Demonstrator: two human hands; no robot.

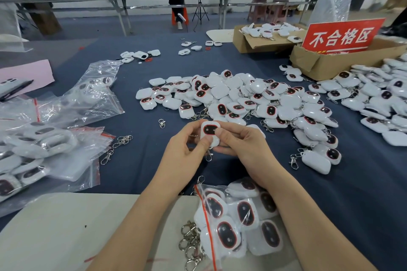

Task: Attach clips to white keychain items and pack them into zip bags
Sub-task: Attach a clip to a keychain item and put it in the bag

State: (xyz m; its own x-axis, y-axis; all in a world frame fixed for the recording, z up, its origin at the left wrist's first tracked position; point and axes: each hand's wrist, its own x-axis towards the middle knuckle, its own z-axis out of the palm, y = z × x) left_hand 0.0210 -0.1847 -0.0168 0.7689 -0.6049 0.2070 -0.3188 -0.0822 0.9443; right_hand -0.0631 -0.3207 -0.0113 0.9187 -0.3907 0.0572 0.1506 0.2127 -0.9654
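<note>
Above the dark blue table, both my hands hold one white keychain item with a dark red-rimmed oval face. My left hand grips its left side, and my right hand pinches its right edge with thumb on top. A metal clip dangles below it. A big pile of white keychain items lies just beyond. A zip bag partly filled with items lies under my right forearm, with loose metal clips beside it.
Filled and empty zip bags cover the left side. Loose clips lie near them. Two cardboard boxes and a red sign stand at the back right. A person sits at a far bench.
</note>
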